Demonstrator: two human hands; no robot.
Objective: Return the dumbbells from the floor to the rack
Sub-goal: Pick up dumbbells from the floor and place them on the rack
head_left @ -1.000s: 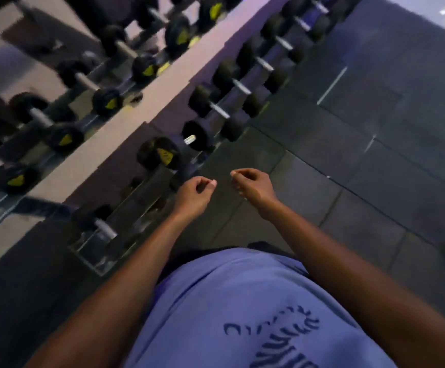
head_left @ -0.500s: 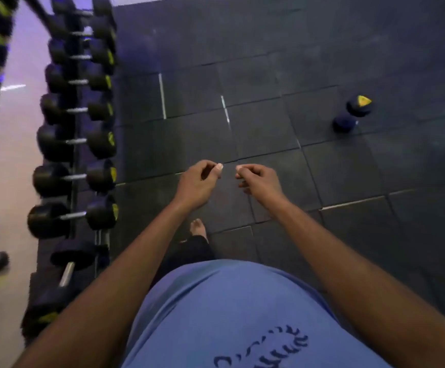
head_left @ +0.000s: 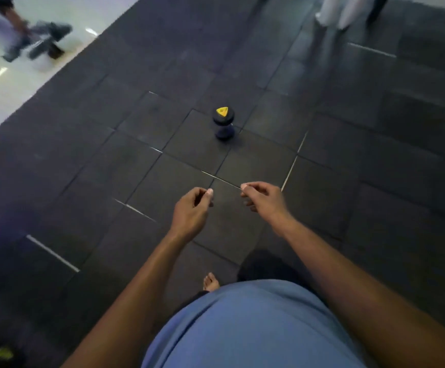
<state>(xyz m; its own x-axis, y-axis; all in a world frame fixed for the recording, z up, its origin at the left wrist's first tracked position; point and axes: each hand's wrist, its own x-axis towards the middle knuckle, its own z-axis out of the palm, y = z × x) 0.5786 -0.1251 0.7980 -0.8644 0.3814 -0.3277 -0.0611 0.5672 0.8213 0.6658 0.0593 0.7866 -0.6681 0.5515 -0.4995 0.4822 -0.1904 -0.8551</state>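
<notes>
Rubber floor (head_left: 375, 181) (upright dumbbell (head_left: 223, 123))

A: What lies between your hands (head_left: 225, 203) and the dumbbell (head_left: 223, 123)?
B: Only bare rubber floor (head_left: 322, 144); nothing stands near it on any side.
A: Farther off?
B: Someone's legs (head_left: 335, 11) at the far edge, another blurred person (head_left: 11, 25) far left, well apart.

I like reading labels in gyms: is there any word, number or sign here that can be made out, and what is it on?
Dumbbell, yellow triangle badge on its top end: dark marks inside, too small and blurred to read.
Yellow patches at the bottom left corner: blurred, nothing readable.
Blue shirt: no print shows.
No readable text anywhere else.
</notes>
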